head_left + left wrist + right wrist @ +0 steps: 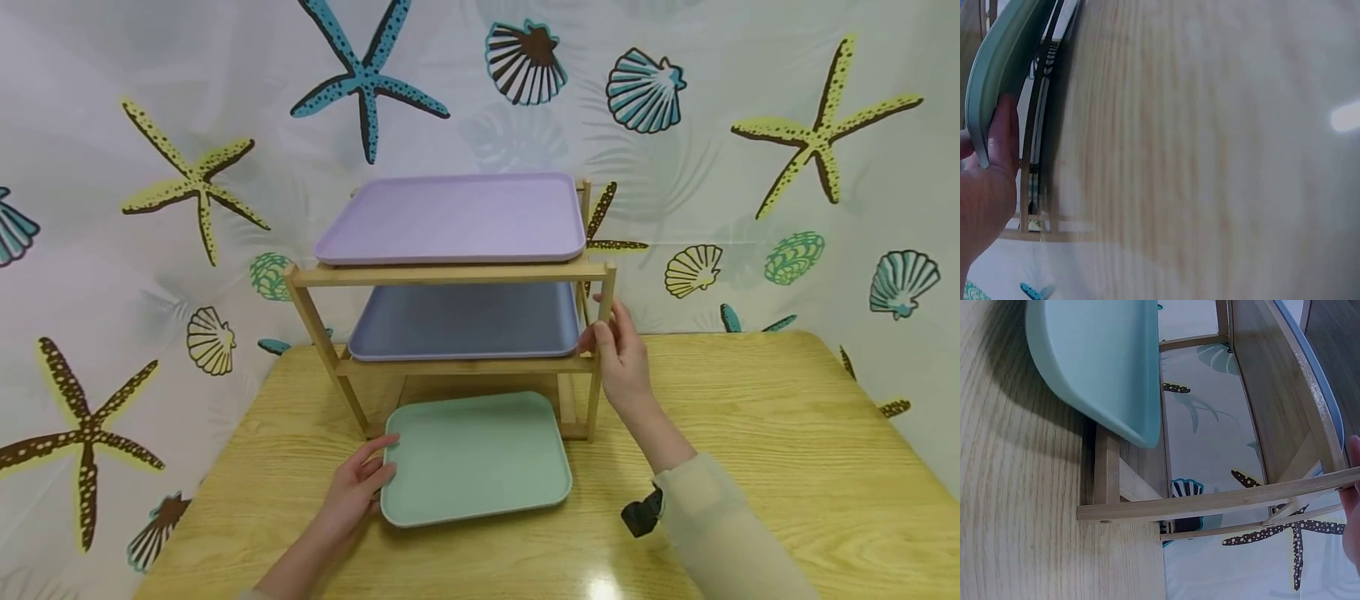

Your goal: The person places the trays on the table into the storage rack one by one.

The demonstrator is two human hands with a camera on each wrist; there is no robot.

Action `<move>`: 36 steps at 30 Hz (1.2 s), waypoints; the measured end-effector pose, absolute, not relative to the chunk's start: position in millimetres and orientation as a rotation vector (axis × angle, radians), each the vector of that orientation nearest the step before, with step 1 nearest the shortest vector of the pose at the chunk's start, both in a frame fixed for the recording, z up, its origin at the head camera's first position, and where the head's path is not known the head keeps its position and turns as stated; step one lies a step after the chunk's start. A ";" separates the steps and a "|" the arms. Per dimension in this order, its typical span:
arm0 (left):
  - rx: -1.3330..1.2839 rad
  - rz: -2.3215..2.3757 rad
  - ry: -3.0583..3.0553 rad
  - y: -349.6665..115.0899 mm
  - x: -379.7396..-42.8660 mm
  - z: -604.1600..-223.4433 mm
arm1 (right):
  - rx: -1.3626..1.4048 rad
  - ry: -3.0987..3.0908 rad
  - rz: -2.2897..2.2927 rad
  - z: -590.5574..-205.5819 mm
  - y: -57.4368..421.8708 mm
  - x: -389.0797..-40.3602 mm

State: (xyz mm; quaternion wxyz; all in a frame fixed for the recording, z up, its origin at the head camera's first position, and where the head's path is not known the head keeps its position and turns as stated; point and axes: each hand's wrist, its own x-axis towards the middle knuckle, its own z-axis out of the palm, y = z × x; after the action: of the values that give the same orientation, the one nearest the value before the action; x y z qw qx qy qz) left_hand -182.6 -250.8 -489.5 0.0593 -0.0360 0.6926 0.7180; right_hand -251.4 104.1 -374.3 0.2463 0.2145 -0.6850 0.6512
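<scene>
A mint-green tray (476, 458) sits low in front of a three-tier wooden rack (450, 273), its back part within the bottom tier. My left hand (358, 479) pinches the tray's left edge, with fingers under the rim in the left wrist view. That view shows the tray (997, 56) raised above the tabletop. My right hand (621, 354) grips the rack's front right post at the height of the middle shelf. Only part of the right hand (1352, 519) shows at the edge of the right wrist view, against the post.
A lilac tray (457, 218) lies on the rack's top tier, and a blue-grey tray (465, 321) on the middle one. Under the rack is a light wooden table (750, 433). Behind hangs a sheet (675, 192) printed with starfish and shells.
</scene>
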 end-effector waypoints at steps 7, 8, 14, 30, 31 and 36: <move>-0.190 2.251 2.067 -238.8 -197.9 -497.5 | 0.593 -1.863 1.779 -378.2 104.5 -254.3; -0.188 2.246 2.063 -238.3 -198.6 -497.2 | 0.593 -1.861 1.782 -378.6 104.3 -254.7; -0.091 2.171 2.074 -239.6 -201.0 -493.9 | 0.588 -1.858 1.778 -377.6 102.7 -252.6; 0.277 1.917 2.131 -250.5 -192.9 -494.3 | 0.591 -1.808 1.774 -399.3 108.6 -273.2; 0.284 1.909 2.145 -250.4 -192.5 -494.5 | 0.590 -1.810 1.771 -399.4 108.6 -273.2; 0.242 1.904 2.249 -249.2 -192.5 -496.5 | 0.591 -1.818 1.767 -400.4 107.2 -273.6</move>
State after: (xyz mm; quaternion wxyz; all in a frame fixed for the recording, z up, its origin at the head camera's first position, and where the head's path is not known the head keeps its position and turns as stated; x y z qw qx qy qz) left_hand -192.5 -249.2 -496.5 0.0927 0.0814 0.7574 0.6412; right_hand -273.6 107.2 -400.4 0.2662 0.2187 -0.6732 0.6543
